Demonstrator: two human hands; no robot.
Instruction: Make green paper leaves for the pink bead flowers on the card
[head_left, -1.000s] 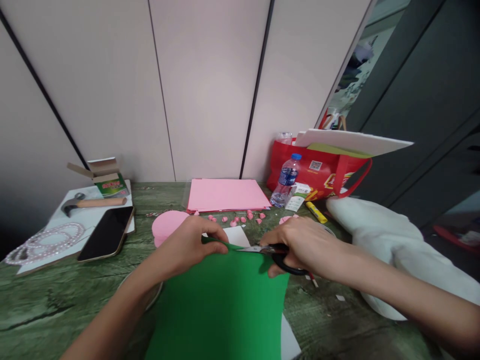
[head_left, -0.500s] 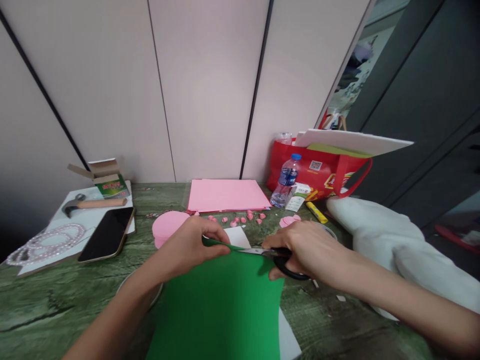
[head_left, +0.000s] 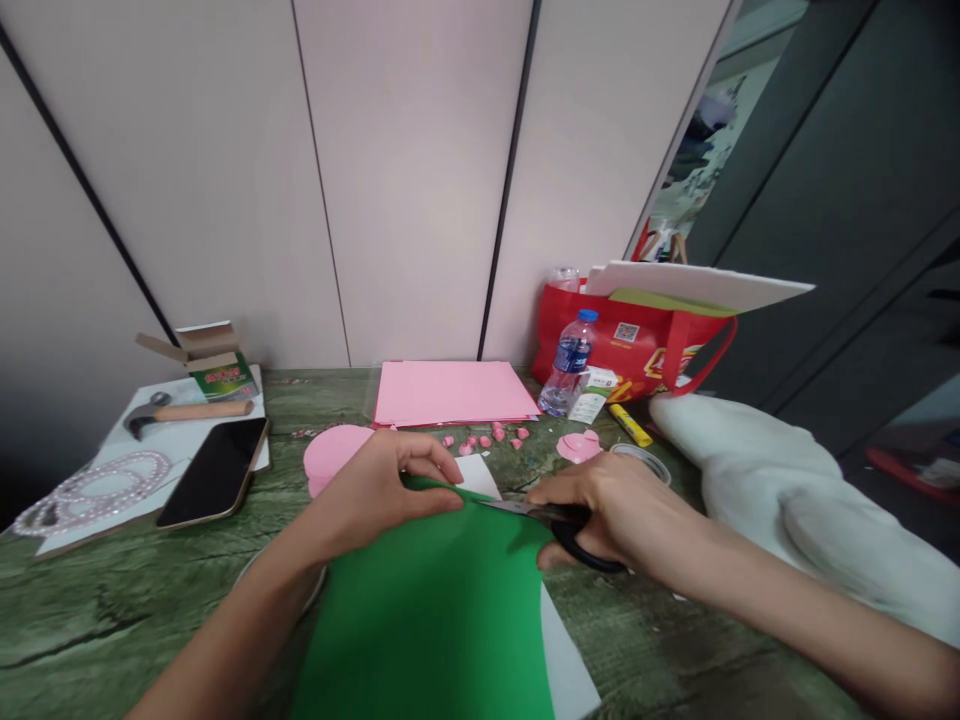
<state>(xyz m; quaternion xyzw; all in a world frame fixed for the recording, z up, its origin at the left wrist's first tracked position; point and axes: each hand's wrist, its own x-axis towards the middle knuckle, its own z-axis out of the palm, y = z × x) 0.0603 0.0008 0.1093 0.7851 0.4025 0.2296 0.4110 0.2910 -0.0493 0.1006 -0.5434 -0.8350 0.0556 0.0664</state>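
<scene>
Evidently the green sheet [head_left: 427,620] was at the near middle of the table [head_left: 172,630], with white paper [head_left: 570,665] showing out past its right side. From the soft bow in its surface, you would have judged it light and bendy, stiff enough to carry its own curve yet easy to crease or tear; how slippery it was, you could not tell. Toward its left, the far edge offered the best hold: a flat pinch there, close to the blades, would have kept it taut without crumpling it. Further right, the scissors [head_left: 556,514] looked rigid and fairly light, best taken by the black handles and kept clear of the fingertips.

Your left hand [head_left: 382,490] was closed in a pinch, thumb toward you and fingers curled on the far side, gripping that far edge. Your right hand [head_left: 607,500] was wrapped around the scissors' handles, the blades pointing left and meeting the sheet just right of your left thumb. How far the blades were parted, you could not tell.
</scene>
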